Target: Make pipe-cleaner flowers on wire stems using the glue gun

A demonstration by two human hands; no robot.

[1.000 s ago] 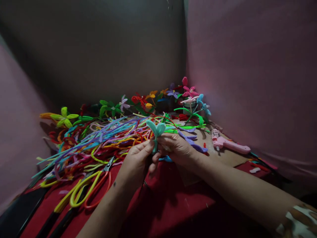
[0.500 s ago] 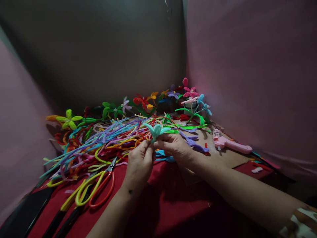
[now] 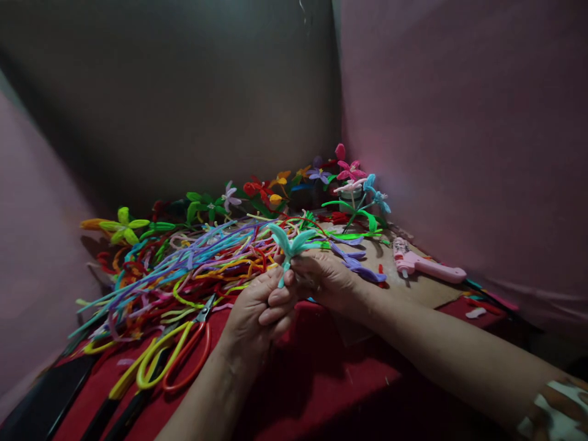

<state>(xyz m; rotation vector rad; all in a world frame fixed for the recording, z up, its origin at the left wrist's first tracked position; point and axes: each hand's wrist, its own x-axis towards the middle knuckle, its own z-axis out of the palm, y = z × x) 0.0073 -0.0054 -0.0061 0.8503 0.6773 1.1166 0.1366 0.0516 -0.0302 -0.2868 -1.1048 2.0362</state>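
Both hands meet over the red cloth at the middle of the table. My left hand (image 3: 257, 309) and my right hand (image 3: 324, 277) pinch the short stem of a teal pipe-cleaner flower (image 3: 289, 244), whose looped petals stand up above the fingers. A big heap of loose pipe cleaners (image 3: 184, 263) in many colours lies just behind and left of my hands. Scissors with orange and yellow handles (image 3: 177, 355) rest on the cloth by my left wrist.
Several finished pipe-cleaner flowers (image 3: 351, 171) stand along the back edge, against the walls. A pink glue gun (image 3: 425, 264) lies on brown cardboard (image 3: 432, 291) at the right. Walls close in behind and on both sides. Dark tool handles (image 3: 114, 410) lie at the lower left.
The flower has been turned in my fingers and its petals now spread apart. My left hand has shifted its grip, with fingers curled under the stem. The hands stay in the same place.
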